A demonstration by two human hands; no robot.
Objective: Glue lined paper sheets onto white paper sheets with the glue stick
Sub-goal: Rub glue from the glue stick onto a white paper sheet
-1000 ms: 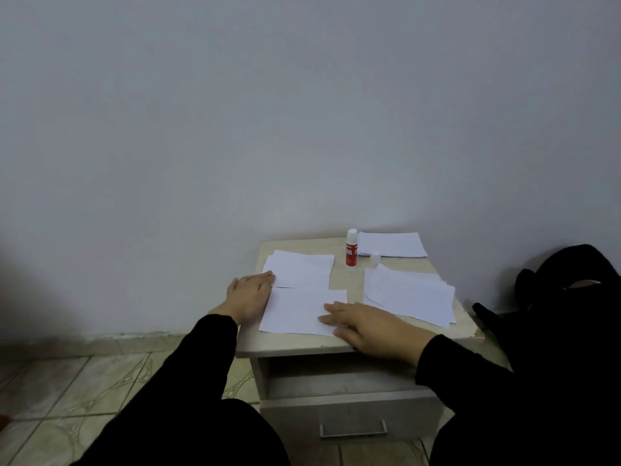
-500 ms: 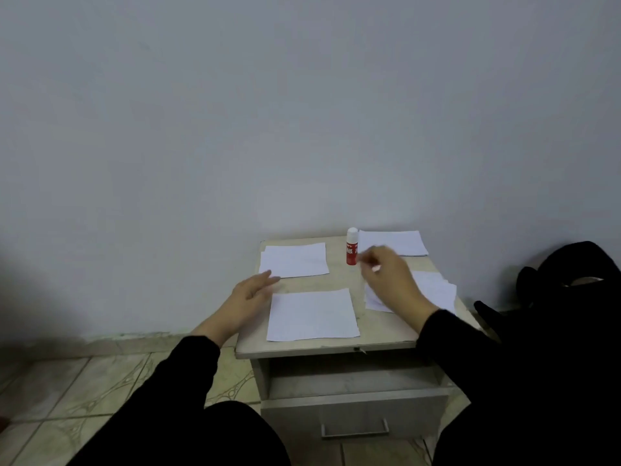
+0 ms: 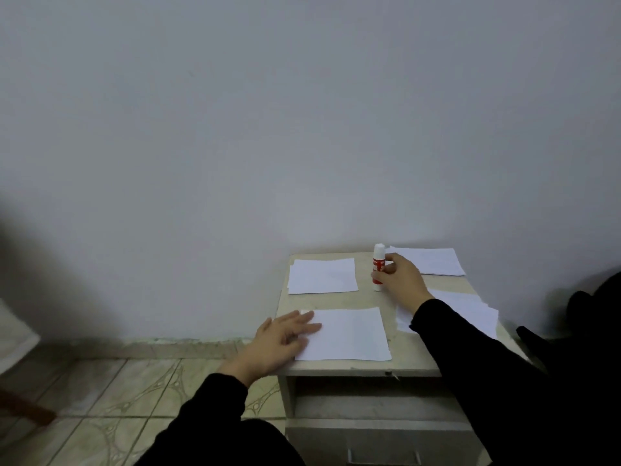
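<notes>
A small beige bedside cabinet [image 3: 336, 299] stands against a plain grey wall, with tiled floor [image 3: 117, 398] at 8 o'clock. Four lots of paper lie on its top. The largest, a sheet of paper [image 3: 353, 334] at 6 o'clock, sits squarely before the person. A loose pile of sheets [image 3: 470, 311] lies at 3 o'clock, partly under the right sleeve. A smaller sheet [image 3: 322, 275] is at 10 o'clock, another sheet [image 3: 433, 260] at 1 o'clock. Lines cannot be made out on any of them.

The left hand [image 3: 279, 341] rests flat, fingers straight and slightly apart, on the near sheet's left edge, steadying it. The right hand [image 3: 400, 277] has fingers and thumb curled around a red and white glue stick [image 3: 378, 267], upright at 12 o'clock and touching the tabletop.

By the look of it, gluing of this sheet has not started; whether the other sheets are finished pairs cannot be told.
</notes>
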